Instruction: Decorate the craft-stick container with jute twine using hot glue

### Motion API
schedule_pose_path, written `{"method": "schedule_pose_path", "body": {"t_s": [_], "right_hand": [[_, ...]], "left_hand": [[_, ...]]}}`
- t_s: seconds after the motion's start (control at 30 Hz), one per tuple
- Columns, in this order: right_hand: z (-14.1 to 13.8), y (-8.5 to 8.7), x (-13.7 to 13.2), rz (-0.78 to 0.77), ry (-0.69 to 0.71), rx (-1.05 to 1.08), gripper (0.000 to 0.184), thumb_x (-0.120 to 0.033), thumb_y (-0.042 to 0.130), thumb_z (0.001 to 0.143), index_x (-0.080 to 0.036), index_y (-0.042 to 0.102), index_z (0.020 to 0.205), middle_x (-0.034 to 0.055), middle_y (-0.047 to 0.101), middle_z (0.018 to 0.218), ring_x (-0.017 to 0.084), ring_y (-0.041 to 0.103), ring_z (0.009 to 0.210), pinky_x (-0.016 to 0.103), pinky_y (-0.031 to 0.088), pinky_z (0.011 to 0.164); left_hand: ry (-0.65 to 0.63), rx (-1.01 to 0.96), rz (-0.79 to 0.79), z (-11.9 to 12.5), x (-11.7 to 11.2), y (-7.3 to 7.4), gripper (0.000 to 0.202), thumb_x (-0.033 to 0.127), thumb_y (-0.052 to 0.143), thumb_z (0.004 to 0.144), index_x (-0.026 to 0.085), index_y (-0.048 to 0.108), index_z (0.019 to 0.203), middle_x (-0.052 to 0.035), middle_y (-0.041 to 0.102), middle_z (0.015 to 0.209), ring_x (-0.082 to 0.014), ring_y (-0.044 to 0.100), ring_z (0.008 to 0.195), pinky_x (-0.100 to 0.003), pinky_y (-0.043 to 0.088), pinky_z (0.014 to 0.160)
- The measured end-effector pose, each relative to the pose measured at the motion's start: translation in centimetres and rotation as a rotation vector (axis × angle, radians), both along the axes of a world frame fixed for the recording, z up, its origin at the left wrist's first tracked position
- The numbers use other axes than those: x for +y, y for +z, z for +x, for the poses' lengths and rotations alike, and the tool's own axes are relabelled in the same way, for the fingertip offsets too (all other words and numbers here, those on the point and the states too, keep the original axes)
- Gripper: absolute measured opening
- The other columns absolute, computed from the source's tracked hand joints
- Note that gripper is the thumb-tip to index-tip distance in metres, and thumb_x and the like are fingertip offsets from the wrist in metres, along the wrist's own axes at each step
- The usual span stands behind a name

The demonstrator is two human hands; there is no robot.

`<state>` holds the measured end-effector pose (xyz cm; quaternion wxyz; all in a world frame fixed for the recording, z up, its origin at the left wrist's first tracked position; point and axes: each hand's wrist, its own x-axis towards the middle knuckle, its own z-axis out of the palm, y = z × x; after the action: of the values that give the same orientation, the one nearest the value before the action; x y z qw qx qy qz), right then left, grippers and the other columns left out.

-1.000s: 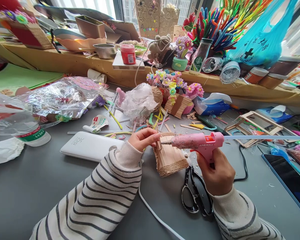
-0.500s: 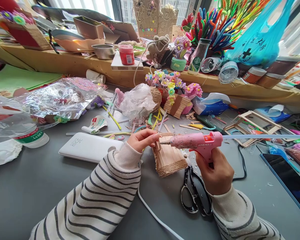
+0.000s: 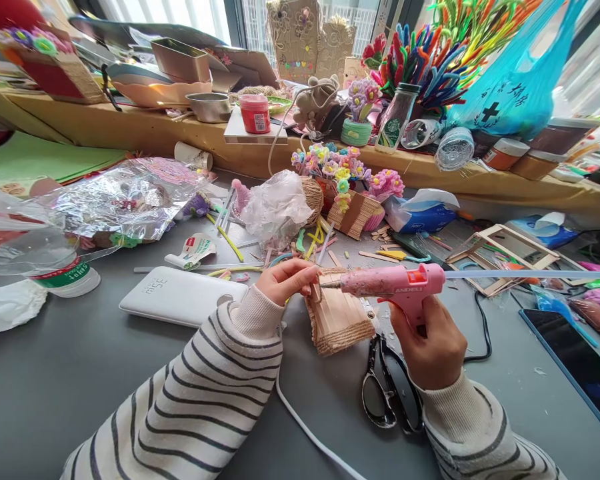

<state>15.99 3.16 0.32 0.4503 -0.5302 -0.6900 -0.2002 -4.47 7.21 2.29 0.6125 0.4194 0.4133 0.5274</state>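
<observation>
My right hand (image 3: 433,347) is wrapped round the handle of a pink hot glue gun (image 3: 395,280), with a long glue stick (image 3: 520,274) coming out of its back. The gun's nozzle points left, close to the fingertips of my left hand (image 3: 287,280). Those fingers pinch a thin light-brown strip (image 3: 317,293); whether it is wood or twine I cannot tell. Just below lies a small panel of flat wooden sticks (image 3: 337,313), its edges covered in jute twine (image 3: 347,339). Black-handled scissors (image 3: 380,400) lie beneath the gun, their blades mostly hidden.
A white power bank (image 3: 180,293) lies left of the panel, and a white cable (image 3: 305,427) runs toward me. On the right are a phone (image 3: 570,360) and a wooden stick frame (image 3: 510,247). Craft scraps and a twine ball (image 3: 311,198) lie behind; a crowded ledge (image 3: 250,159) spans the back.
The view has shifted very slightly. Both hands, the glue gun and the panel hold nearly the same positions as before.
</observation>
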Motion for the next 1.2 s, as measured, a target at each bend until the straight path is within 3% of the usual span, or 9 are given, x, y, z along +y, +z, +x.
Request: {"method": "schedule_pose_path", "body": {"t_s": [0.7,1.0,1.2], "right_hand": [[-0.3,0.5,0.22,0.023,0.011,-0.009,0.012,-0.022,0.056,0.074,-0.015,0.049,0.066,-0.0041,0.038,0.051,0.008,0.038,0.043,0.021,0.035,0.042],[0.01,0.62,0.43,0.035,-0.021,0.021,0.02,-0.031,0.061,0.07,-0.016,0.049,0.066,-0.0043,0.045,0.052,0.006,0.04,0.043,0.019,0.037,0.043],[-0.23,0.78,0.6,0.02,-0.037,0.025,0.025,-0.036,0.06,0.07,-0.017,0.046,0.062,-0.0046,0.041,0.05,0.007,0.037,0.042,0.02,0.036,0.043]], "left_hand": [[0.011,-0.008,-0.002,0.06,0.18,-0.2,0.028,0.038,0.073,0.05,0.014,0.061,0.057,0.0047,0.051,0.047,-0.0036,0.043,0.043,-0.016,0.036,0.044],[0.005,-0.012,0.009,0.08,0.14,-0.17,0.027,0.037,0.073,0.051,0.014,0.061,0.056,0.0041,0.052,0.048,-0.0036,0.044,0.044,-0.016,0.037,0.044],[-0.056,-0.01,0.018,-0.2,0.37,-0.4,0.026,0.037,0.072,0.053,0.014,0.061,0.058,0.0046,0.052,0.049,-0.004,0.044,0.046,-0.016,0.037,0.046]]}}
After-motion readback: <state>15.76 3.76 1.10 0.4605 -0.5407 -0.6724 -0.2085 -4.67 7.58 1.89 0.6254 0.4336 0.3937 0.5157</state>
